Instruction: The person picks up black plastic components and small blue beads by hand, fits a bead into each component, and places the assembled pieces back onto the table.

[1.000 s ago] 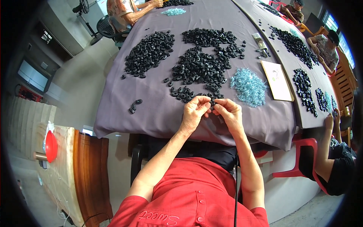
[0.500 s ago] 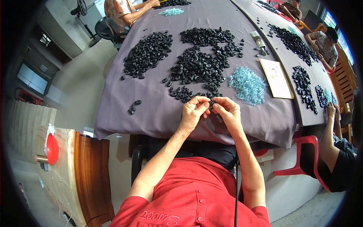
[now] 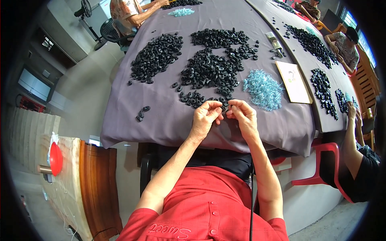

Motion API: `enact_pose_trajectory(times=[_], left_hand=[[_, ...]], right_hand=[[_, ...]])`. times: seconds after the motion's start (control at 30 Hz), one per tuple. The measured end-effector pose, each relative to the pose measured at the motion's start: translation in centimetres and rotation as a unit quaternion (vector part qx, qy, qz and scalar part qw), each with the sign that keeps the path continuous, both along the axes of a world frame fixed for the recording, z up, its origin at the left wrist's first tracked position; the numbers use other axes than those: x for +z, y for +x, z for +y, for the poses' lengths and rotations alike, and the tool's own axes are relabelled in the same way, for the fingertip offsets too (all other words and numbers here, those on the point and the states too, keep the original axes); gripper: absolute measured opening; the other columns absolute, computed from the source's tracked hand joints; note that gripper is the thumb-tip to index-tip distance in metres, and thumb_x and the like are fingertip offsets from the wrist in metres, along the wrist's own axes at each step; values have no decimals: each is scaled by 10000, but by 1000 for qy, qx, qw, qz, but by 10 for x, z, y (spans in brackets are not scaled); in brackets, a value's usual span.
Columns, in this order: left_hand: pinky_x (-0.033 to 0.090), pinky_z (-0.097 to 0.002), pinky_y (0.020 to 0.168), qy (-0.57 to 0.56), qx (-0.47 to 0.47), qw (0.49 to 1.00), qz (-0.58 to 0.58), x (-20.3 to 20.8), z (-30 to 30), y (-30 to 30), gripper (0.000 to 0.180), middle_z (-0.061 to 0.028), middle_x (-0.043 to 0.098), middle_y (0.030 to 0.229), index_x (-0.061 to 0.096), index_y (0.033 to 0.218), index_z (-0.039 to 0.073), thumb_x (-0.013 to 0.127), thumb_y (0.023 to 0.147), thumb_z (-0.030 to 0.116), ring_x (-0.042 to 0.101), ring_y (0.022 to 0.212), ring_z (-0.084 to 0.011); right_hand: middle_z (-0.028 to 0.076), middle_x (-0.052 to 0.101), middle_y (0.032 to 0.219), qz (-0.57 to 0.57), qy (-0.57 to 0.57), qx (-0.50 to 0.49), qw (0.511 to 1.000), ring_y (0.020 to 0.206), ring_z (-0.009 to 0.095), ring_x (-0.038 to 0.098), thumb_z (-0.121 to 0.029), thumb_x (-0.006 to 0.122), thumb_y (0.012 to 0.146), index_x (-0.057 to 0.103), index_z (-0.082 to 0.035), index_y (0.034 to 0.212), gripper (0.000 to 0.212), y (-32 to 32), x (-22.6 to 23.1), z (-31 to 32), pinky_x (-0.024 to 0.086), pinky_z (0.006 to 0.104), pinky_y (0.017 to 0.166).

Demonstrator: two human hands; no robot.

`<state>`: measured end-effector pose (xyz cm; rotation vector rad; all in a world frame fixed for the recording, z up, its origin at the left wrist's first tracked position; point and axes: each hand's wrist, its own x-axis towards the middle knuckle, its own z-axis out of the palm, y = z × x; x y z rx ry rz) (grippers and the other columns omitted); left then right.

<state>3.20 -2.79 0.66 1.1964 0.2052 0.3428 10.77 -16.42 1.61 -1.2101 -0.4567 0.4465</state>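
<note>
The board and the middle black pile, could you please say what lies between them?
The head view shows the blue pile between the board and the middle black pile.

On the tablecloth [image 3: 173,126], the central parts heap [image 3: 211,70] lies left of a board [image 3: 293,83].

1. We wear a red, short-sleeved shirt [image 3: 193,193] at bottom centre.
2. Down its front we have round red buttons [image 3: 214,213], cursive embroidery [image 3: 169,231] left of them.
3. A thin black cable [image 3: 251,209] runs to their right.
4. Our left hand [image 3: 206,120] and right hand [image 3: 244,119], mid-frame, are bare.
</note>
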Motion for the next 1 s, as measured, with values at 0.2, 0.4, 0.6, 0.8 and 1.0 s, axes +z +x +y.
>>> enact_pose_trajectory(times=[0.2,0.4,0.6,0.8,1.0], left_hand=[[437,-193,534,-12,-2,1000,-13,-1,1,0,131,-31,598,707,582,987,11,568,881,86,524,561,-71],[437,-194,535,-3,-7,1000,-13,-1,1,1,124,-29,593,707,582,983,11,562,882,79,519,558,-71],[441,-198,528,-6,-5,1000,-2,1,1,0,120,-26,591,705,584,979,12,568,878,76,537,567,-78],[447,-204,524,-2,-5,1000,-10,0,1,1,108,-42,607,692,589,961,20,577,878,89,547,552,-88],[451,-204,524,-9,-12,1000,-8,0,1,1,111,-48,609,686,585,966,22,578,879,90,557,559,-91]], right_hand=[[28,626,837,-48,-35,8,998,722,70,588,-38,515,904,609,-10,1085,206,4,-6,-1,499,210,692],[29,626,835,-24,-28,3,999,729,73,584,-35,508,902,602,-9,1112,231,1,-3,1,496,219,702],[28,620,853,-34,-45,7,998,741,75,585,-29,540,884,593,1,1062,187,2,-2,1,502,219,699],[26,622,852,-20,-6,17,1000,728,75,582,-16,565,867,594,-3,1039,175,1,0,2,499,222,689],[40,627,866,-14,-27,24,999,747,92,608,-38,590,864,599,4,1030,171,6,-5,-2,520,237,698]])
